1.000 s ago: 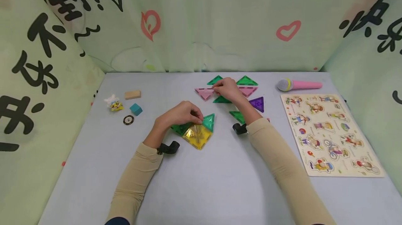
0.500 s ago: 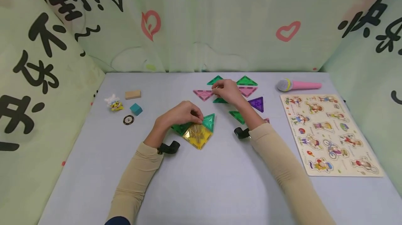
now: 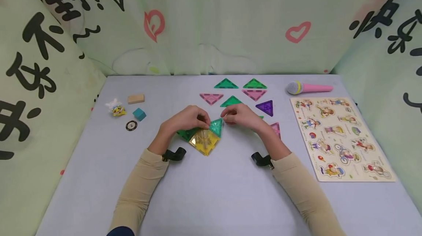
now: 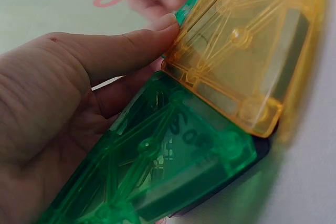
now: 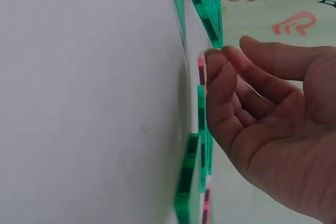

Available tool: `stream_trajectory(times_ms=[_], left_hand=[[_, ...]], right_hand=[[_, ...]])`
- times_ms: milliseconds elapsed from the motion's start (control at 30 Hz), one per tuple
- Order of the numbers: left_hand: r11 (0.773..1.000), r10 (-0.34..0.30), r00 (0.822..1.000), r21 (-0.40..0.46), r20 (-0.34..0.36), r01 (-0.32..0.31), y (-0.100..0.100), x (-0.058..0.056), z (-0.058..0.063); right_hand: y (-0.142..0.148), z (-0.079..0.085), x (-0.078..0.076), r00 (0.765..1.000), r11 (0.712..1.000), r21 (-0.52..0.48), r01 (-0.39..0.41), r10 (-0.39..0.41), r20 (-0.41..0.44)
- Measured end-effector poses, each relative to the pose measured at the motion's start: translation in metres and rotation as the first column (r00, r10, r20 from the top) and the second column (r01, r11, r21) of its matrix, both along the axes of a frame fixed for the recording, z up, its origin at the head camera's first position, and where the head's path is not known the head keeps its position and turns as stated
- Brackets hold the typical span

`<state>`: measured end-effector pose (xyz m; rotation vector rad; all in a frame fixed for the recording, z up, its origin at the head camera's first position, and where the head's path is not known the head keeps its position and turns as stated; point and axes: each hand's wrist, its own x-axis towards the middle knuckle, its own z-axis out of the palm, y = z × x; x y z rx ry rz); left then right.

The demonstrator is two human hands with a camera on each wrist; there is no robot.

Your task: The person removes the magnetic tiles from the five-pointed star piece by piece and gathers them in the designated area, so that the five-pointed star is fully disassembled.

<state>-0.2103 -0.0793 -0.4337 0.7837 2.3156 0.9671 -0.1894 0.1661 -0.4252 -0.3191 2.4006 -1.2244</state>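
A small standing shape of see-through magnetic tiles sits mid-table, with yellow tiles (image 3: pixel 204 141) in front, a dark green tile (image 3: pixel 187 134) at left and a lighter green tile (image 3: pixel 216 127) at right. The left hand (image 3: pixel 189 119) pinches its top, the thumb lying along the yellow tile's edge in the left wrist view. Beside the lighter green tile is the right hand (image 3: pixel 242 117), fingers loosely bent. In the right wrist view its fingertips (image 5: pixel 220 56) are at that tile's lower corner, thumb apart; whether they touch is unclear. Flat triangles lie behind, including a pink one (image 3: pixel 211 98) and a green one (image 3: pixel 232 100).
More triangle tiles, such as a purple one (image 3: pixel 265 108), lie at the back and right. A toy microphone (image 3: pixel 310 87) and a picture puzzle board (image 3: pixel 341 139) occupy the right. A wooden block (image 3: pixel 136 98), blue cube (image 3: pixel 139 114), figurine (image 3: pixel 116 108) and round chip (image 3: pixel 131 125) are left.
The right hand shifted the left pink triangle slightly left, let go of it, and came toward me beside the standing tiles. The left hand has kept its hold.
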Motion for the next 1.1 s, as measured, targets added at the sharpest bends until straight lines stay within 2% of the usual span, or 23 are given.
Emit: stream_trajectory(times_ms=[100, 233, 433, 767, 933, 1100], left_hand=[[1.000, 0.003, 1.000, 0.010, -0.003, -0.002, -0.001, 0.001, 0.000], [1.000, 0.009, 1.000, 0.028, -0.008, -0.009, -0.001, 0.002, -0.001], [0.999, 0.012, 1.000, 0.047, -0.007, -0.012, -0.001, 0.002, -0.003], [0.993, 0.024, 1.000, 0.115, -0.014, -0.022, 0.001, 0.004, -0.003], [0.990, 0.026, 1.000, 0.137, -0.015, -0.024, 0.002, 0.004, -0.002], [0.988, 0.060, 0.998, 0.144, 0.006, -0.060, 0.003, 0.003, -0.001]], right_hand=[[0.001, -0.004, 0.005, 0.998, 0.999, -0.047, -0.002, 0.005, 0.059], [0.001, -0.005, 0.009, 0.995, 0.996, -0.088, 0.012, -0.003, 0.099], [0.000, -0.010, 0.012, 0.988, 0.992, -0.128, -0.011, 0.030, 0.151], [-0.003, -0.014, 0.016, 0.987, 0.988, -0.154, -0.031, 0.054, 0.154], [-0.001, -0.015, 0.016, 0.989, 0.980, -0.197, 0.004, 0.025, 0.143], [0.003, -0.011, 0.015, 0.994, 0.973, -0.229, 0.030, -0.005, 0.107]])
